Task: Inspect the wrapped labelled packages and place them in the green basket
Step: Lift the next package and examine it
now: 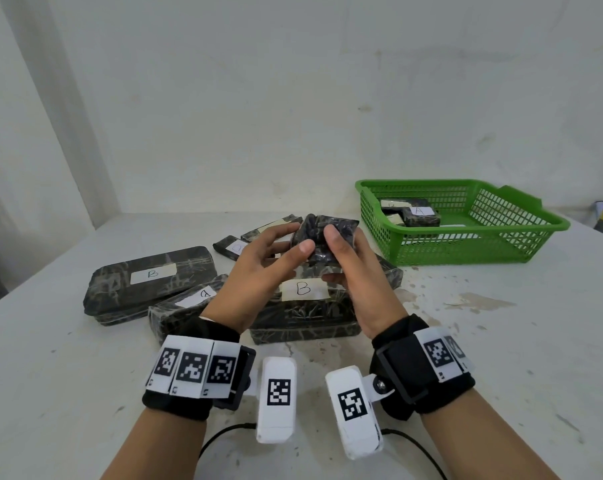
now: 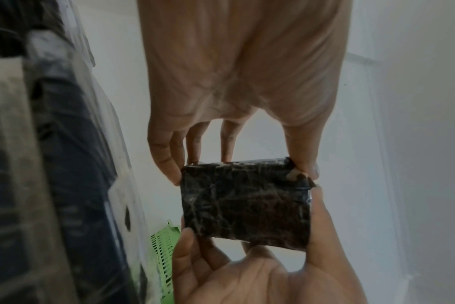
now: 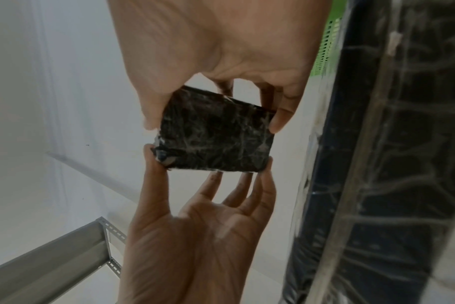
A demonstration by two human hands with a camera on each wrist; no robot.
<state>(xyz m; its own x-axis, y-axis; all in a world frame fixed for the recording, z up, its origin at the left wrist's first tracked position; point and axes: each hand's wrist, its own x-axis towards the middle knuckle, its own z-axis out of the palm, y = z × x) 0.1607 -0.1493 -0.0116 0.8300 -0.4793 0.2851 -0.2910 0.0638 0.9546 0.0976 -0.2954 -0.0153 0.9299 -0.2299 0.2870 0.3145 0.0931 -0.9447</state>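
Both hands, left hand [image 1: 258,261] and right hand [image 1: 352,268], pinch one small black plastic-wrapped package [image 1: 327,237] by its edges, held up left of the green plastic mesh basket [image 1: 501,244].

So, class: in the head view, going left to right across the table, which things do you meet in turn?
Large package labelled B → left hand → small package held up in both hands → right hand → green basket with packages inside, one labelled A.
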